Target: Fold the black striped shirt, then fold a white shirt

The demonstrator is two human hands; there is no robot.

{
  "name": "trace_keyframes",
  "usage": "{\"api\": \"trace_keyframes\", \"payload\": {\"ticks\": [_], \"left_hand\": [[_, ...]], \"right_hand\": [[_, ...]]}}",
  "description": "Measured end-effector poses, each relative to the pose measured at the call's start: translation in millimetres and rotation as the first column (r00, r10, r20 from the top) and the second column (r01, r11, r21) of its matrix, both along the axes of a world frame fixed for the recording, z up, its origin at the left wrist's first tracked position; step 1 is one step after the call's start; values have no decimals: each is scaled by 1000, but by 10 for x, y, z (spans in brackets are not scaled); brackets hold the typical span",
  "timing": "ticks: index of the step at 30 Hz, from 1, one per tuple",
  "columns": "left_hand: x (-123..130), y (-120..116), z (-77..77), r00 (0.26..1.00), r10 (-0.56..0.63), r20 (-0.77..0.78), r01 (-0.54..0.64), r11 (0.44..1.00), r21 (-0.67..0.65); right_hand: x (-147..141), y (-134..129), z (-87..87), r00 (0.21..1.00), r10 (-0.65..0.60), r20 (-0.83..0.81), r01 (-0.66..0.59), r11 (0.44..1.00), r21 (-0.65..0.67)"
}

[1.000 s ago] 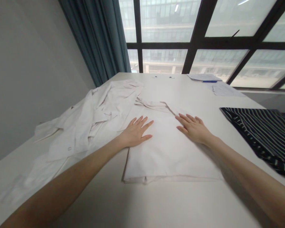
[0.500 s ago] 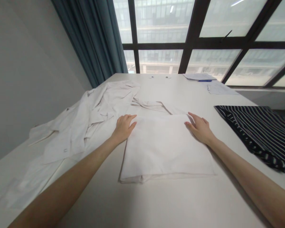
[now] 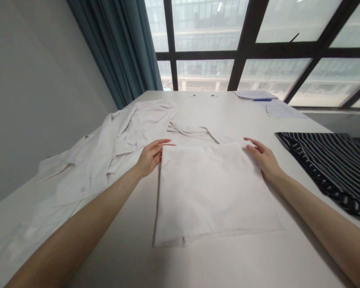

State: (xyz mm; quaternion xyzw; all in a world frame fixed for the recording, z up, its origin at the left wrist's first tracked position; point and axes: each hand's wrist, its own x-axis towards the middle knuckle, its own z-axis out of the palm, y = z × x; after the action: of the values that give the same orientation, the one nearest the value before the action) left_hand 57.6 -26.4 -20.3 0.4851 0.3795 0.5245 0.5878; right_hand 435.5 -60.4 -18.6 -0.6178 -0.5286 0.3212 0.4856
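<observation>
A white garment folded into a flat rectangle (image 3: 210,192) lies on the white table (image 3: 180,264) in front of me. My left hand (image 3: 150,155) holds its far left corner, fingers curled over the edge. At the far right corner, my right hand (image 3: 262,157) grips the cloth with fingers stretched over it. The collar part of the garment (image 3: 195,131) sticks out beyond the folded edge.
A crumpled white coat (image 3: 108,148) is spread over the table's left side. A folded black-and-white striped cloth (image 3: 330,168) lies at the right. Papers (image 3: 283,110) and a blue pen (image 3: 262,99) sit far back by the window, and a blue curtain (image 3: 120,48) hangs at the left.
Both hands slid from flat on the middle of the folded garment outward to its far corners and took hold there. The folded rectangle now lies a little nearer to me.
</observation>
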Motion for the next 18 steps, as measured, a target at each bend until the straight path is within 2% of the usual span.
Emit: {"api": "trace_keyframes", "payload": {"ticks": [4,10,14,18], "left_hand": [[-40,-7,27,996,-82,30,83,996,-18],[-43,-38,15,983,-176,-59,176,984,-1],[27,-61,23,988,-93,-123,96,995,16],[61,-36,-9,986,-12,-164,14,1000,13]], "right_hand": [[-15,-52,67,996,64,-54,-67,996,-51],[25,-51,79,994,100,-46,-105,989,-106],[49,-31,48,990,135,-45,-138,986,-90],[68,-25,21,995,97,24,-96,994,-44]]}}
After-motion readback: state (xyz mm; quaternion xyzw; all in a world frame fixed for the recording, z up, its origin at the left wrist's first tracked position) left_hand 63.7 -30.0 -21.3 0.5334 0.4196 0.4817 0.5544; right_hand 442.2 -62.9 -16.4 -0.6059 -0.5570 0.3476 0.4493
